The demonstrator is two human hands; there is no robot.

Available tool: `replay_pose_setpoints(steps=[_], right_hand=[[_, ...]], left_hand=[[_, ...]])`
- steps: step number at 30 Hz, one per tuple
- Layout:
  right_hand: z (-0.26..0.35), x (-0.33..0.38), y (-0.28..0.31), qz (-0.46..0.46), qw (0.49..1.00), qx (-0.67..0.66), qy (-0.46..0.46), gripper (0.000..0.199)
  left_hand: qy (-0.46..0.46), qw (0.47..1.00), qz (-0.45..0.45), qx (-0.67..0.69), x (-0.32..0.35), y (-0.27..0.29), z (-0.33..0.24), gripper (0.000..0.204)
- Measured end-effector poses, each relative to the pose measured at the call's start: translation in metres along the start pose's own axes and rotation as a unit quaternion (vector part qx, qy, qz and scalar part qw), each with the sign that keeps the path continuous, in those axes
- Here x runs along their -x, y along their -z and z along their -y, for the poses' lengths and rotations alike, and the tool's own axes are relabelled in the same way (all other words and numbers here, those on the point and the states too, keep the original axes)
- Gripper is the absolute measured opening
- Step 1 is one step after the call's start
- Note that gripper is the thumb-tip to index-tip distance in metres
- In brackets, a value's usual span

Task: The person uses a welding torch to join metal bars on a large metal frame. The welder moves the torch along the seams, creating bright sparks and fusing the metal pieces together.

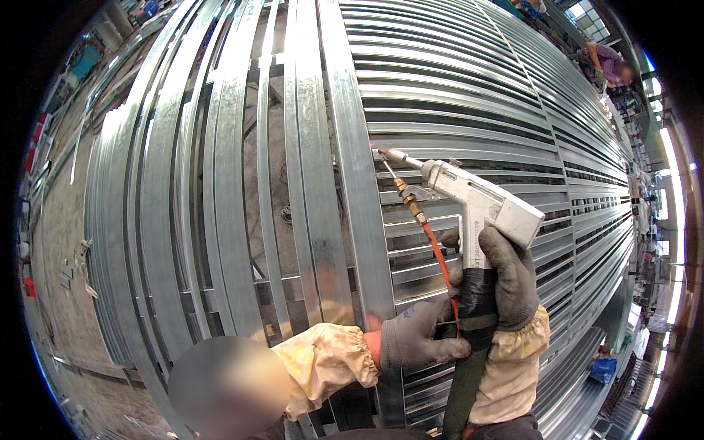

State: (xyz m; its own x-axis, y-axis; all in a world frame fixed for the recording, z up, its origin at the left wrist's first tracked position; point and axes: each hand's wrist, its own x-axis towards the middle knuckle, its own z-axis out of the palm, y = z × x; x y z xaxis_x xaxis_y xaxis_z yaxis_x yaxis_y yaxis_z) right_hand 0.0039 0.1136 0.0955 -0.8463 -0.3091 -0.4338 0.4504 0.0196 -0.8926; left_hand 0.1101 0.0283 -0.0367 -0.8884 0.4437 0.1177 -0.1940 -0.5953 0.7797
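Note:
My right hand (506, 275), in a dark grey glove, grips the handle of a silver pistol-shaped welding gun (473, 202). The gun's nozzle tip (386, 155) points left and rests near a long galvanized steel bar (359, 183) where it meets the horizontal slats (455, 95). An orange wire tube (438, 253) runs from a brass fitting under the barrel down to the handle. My left hand (418, 337), also gloved, closes around the black wrapped hose (469, 345) below the handle. Both forearms wear cream sleeve covers.
A large galvanized steel frame fills the view, with long bars (227, 183) on the left and closely spaced slats on the right. Another person (609, 70) stands at the far upper right. A blue object (603, 370) lies lower right. Concrete floor (59, 220) shows left.

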Motion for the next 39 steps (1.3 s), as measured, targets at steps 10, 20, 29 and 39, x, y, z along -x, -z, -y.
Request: replay_pose_setpoints(steps=[10, 20, 29, 39], right_hand=[[-0.005, -0.006, 0.003, 0.034, 0.999, -0.012, 0.017, 0.04], [-0.006, -0.007, 0.003, 0.03, 0.999, -0.01, 0.006, 0.037], [-0.006, -0.007, 0.003, 0.038, 0.999, -0.013, 0.003, 0.035], [-0.005, -0.005, 0.002, 0.041, 0.999, 0.007, 0.013, 0.036]], left_hand=[[-0.063, 0.998, -0.024, -0.013, -0.003, -0.001, 0.004, 0.058], [-0.058, 0.998, -0.033, -0.002, -0.002, -0.002, -0.005, 0.058], [-0.034, 0.998, -0.033, 0.038, -0.002, -0.005, 0.001, 0.056], [-0.029, 0.999, -0.018, 0.021, -0.001, -0.004, 0.0, 0.06]])
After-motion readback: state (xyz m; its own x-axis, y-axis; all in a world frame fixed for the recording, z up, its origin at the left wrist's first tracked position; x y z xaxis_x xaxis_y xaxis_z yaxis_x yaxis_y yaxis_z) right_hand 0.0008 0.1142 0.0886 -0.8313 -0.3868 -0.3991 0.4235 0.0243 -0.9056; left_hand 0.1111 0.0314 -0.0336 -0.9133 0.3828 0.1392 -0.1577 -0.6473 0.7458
